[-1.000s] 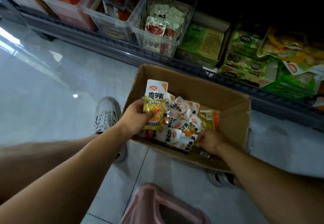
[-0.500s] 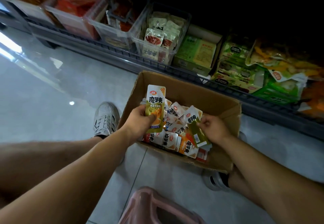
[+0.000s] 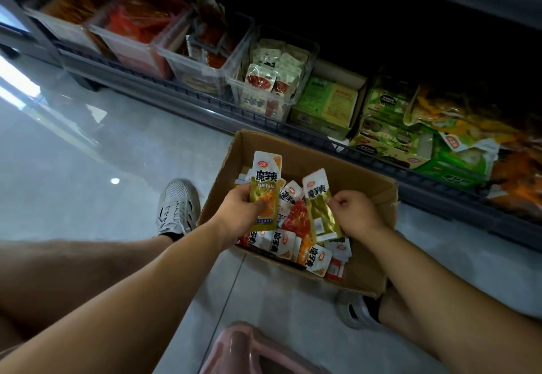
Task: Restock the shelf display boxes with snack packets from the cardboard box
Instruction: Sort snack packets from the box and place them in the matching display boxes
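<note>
Head view: the cardboard box (image 3: 322, 154) stands open on the floor, just before the shelf's front edge. The left hand (image 3: 237, 212) grips 1 yellow packet (image 3: 265, 189) upright over the box's left side, thumb across its lower half. The right hand (image 3: 355, 215) pinches a 2nd packet (image 3: 318, 197) by its edge, gold back showing, above the loose packets (image 3: 278, 241) heaped inside. These look light, thin, floppy and slick, so a flat pinch across the middle or on a sealed edge should hold best. The display boxes (image 3: 325, 104) sit along the shelf, beyond the box's far wall.
</note>
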Available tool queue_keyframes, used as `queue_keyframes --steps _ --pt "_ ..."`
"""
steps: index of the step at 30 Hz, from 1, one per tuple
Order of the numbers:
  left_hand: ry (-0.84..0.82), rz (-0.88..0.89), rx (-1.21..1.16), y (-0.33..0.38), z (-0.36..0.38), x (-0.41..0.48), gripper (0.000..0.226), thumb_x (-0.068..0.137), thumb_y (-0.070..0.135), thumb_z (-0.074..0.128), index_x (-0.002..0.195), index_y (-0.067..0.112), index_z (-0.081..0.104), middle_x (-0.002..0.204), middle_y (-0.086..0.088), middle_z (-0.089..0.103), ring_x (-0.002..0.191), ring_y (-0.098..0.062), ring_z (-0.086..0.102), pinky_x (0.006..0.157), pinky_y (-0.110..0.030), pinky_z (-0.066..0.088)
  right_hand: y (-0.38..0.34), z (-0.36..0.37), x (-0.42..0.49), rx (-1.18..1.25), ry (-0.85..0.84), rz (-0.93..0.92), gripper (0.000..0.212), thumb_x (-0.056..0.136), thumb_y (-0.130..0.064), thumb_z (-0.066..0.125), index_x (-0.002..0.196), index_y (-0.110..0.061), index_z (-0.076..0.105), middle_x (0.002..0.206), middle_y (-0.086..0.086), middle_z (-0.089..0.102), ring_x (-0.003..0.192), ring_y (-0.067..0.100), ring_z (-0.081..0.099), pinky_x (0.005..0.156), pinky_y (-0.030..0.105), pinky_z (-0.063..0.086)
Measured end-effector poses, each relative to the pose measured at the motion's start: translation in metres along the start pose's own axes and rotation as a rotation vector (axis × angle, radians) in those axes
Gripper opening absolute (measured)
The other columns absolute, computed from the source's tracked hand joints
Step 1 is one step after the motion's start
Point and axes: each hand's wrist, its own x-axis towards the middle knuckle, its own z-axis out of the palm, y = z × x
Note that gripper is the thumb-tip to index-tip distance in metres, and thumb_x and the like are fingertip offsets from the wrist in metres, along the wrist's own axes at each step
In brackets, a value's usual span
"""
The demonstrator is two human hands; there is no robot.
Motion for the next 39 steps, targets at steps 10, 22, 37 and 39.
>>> queue_keyframes --steps 10,22,37,39 --pt "-0.157 0.017 -0.227 0.008 0.014 -0.004 0.024 0.103 0.01 0.057 0.125 0.014 0.066 0.117 -0.013 0.075 0.11 -0.032 0.072 0.098 -0.049 0.057 -0.064 0.01 -0.02 0.345 -0.115 -0.118 0.018 0.102 -0.037 0.052 0.092 -0.024 0.056 0.092 0.02 0.064 0.071 0.023 0.056 0.064 0.038 0.048" --pt "-0.105 0.029 -0.154 0.004 0.009 0.003 0.035 0.097 0.001 0.063 0.127 0.02 0.062 0.118 -0.007 0.075 0.108 -0.025 0.073 0.096 -0.049 0.058 -0.046 0.016 -0.012 0.92 -0.278 0.097 0.018 0.099 -0.012 0.057 0.11 -0.011 0.072 0.121 0.009 0.07 0.115 0.022 0.065 0.1 0.043 0.054" --pt "-0.008 -0.042 -0.121 -0.011 -0.01 0.023 0.029 0.098 0.0 0.06 0.116 0.022 0.066 0.106 -0.002 0.079 0.094 -0.019 0.077 0.071 -0.03 0.062 0.075 0.071 0.048 0.282 0.16 0.461 0.042 0.095 -0.026 0.067 0.134 -0.013 0.058 0.136 0.013 0.058 0.122 0.036 0.056 0.1 0.042 0.049" --pt "0.004 -0.041 -0.114 -0.012 -0.01 0.025 0.028 0.098 0.0 0.06 0.115 0.021 0.066 0.103 -0.001 0.08 0.091 -0.018 0.078 0.066 -0.028 0.062 0.076 0.075 0.055 0.25 0.162 0.471 0.046 0.094 -0.028 0.069 0.135 -0.012 0.057 0.135 0.014 0.059 0.122 0.037 0.056 0.099 0.042 0.049"
